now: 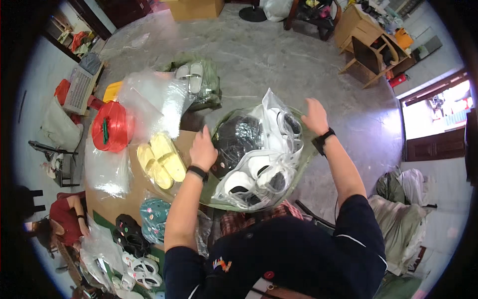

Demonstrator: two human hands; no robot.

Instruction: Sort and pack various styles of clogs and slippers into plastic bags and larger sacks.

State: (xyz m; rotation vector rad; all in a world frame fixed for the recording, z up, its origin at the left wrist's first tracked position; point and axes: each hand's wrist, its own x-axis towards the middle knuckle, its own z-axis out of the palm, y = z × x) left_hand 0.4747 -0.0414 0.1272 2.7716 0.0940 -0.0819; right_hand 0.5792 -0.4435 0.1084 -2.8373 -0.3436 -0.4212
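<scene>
An olive-green sack stands open in front of me, filled with shoes in clear plastic bags. White shoes lie along its near and right side, and a bag of black shoes sits at its left. My left hand is at the left rim of the sack, slightly blurred, fingers loosely stretched out and holding nothing I can see. At the far right rim is my right hand, its fingers apart beside the plastic. To the left, yellow slippers rest on a brown table.
A red roll of plastic twine and clear plastic bags are on the left. Beyond the table is another green sack with pale slippers on top. A co-worker sits at the lower left. Stuffed sacks lean at the right.
</scene>
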